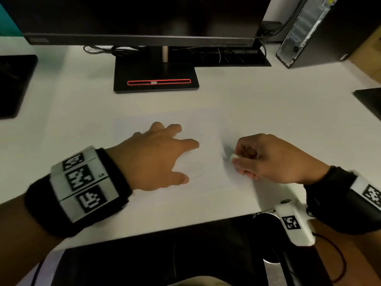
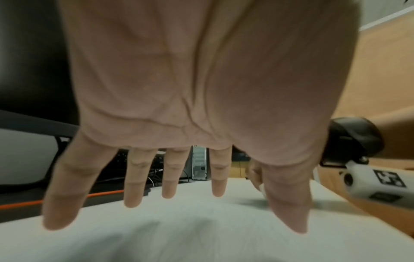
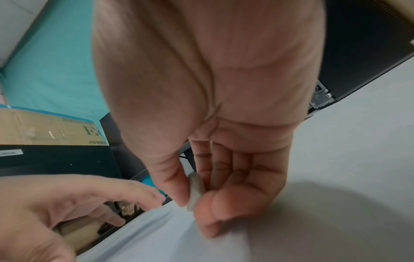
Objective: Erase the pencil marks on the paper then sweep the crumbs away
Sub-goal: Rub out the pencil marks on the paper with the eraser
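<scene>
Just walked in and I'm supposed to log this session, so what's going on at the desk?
A person is erasing a sheet of paper on a white desk. The left hand lies flat, fingers spread, pinning the sheet. The right hand pinches a small white eraser with its tip at the paper. Faint pencil marks still show between the hands. No crumbs can be made out.

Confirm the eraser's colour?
White to off-white eraser, pinched in the right hand; the right wrist view shows it best.
</scene>
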Action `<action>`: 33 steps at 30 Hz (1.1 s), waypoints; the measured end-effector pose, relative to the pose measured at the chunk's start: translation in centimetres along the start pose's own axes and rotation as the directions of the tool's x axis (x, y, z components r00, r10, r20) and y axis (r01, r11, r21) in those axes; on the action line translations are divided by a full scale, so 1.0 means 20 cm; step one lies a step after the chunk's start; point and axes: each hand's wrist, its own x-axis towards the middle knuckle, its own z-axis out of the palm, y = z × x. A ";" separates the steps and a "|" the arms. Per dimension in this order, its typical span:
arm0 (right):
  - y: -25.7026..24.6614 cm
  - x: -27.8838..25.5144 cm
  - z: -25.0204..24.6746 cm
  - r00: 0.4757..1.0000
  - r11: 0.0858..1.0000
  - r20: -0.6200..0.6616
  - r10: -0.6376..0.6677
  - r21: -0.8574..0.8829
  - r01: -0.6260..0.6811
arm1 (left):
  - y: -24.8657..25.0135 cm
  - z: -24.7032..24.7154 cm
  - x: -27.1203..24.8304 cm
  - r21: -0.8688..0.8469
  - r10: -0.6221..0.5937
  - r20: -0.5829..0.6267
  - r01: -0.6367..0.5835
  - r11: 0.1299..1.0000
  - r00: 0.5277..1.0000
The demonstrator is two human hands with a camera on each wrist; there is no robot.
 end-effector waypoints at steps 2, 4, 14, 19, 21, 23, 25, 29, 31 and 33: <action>0.00 0.00 0.00 1.000 1.000 -0.025 -0.001 -0.030 0.000 | 0.01 0.03 0.05 -0.009 -0.019 0.069 0.019 1.000 0.997; 0.01 0.01 0.00 0.999 0.999 -0.051 0.008 -0.052 -0.010 | -0.01 0.05 0.07 -0.027 -0.037 0.121 0.040 0.999 0.992; 0.00 0.05 0.03 0.988 0.987 -0.117 0.101 -0.110 -0.114 | -0.04 0.07 0.08 -0.030 -0.034 0.141 0.039 0.999 0.989; -0.02 0.01 0.10 0.996 0.991 -0.087 0.033 -0.125 -0.043 | -0.04 0.07 0.09 0.006 -0.049 0.190 0.049 0.999 0.981; -0.01 0.01 0.09 0.996 0.993 -0.070 0.048 -0.108 -0.055 | -0.04 0.07 0.09 0.012 -0.048 0.192 0.046 0.999 0.980; 0.01 0.03 0.06 0.989 0.989 -0.117 0.095 -0.099 -0.106 | -0.04 0.07 0.09 0.007 -0.047 0.187 0.047 0.999 0.981; 0.01 0.04 0.05 0.983 0.987 -0.155 0.099 -0.109 -0.117 | -0.03 0.07 0.09 0.007 -0.045 0.181 0.045 0.999 0.983; -0.03 0.02 0.10 0.999 0.994 -0.027 0.042 -0.098 -0.044 | -0.03 0.05 0.08 0.006 -0.047 0.211 0.047 0.999 0.976; -0.01 0.03 0.07 0.997 0.992 -0.040 0.066 -0.101 -0.070 | -0.02 0.04 0.08 0.026 -0.053 0.228 0.048 0.999 0.972; 0.00 0.04 0.05 0.991 0.989 -0.103 0.090 -0.108 -0.101 | -0.01 0.03 0.08 0.053 -0.058 0.244 0.047 0.998 0.968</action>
